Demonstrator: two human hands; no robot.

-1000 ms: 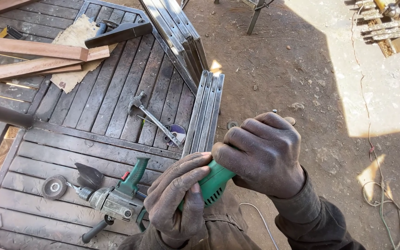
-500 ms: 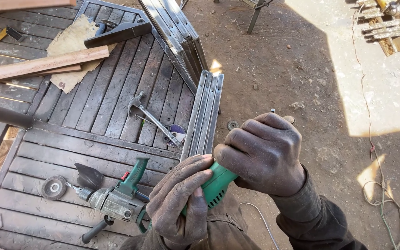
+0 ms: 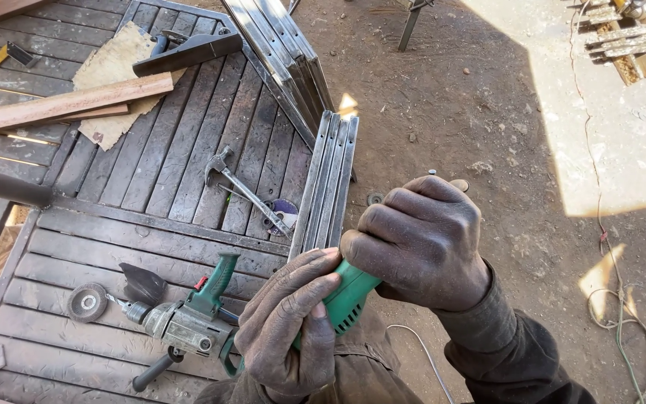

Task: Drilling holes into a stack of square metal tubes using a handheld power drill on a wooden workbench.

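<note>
at the near edge of the surface point(image 3: 188, 172), both hands grip a green power tool point(image 3: 349, 292). the right hand point(image 3: 420, 243) is clenched over its front end, hiding that part, while the left hand point(image 3: 289, 329) wraps around the green body from below. just beyond the hands, a bundle of metal strips point(image 3: 328, 179) lies along the surface's edge. to the left lies a grey drill with a green handle point(image 3: 185, 322), with a grinding disc point(image 3: 87, 301) beside it. farther off lie a hammer point(image 3: 241, 187), a wooden plank point(image 3: 61, 105) and a black bar point(image 3: 188, 52).
</note>
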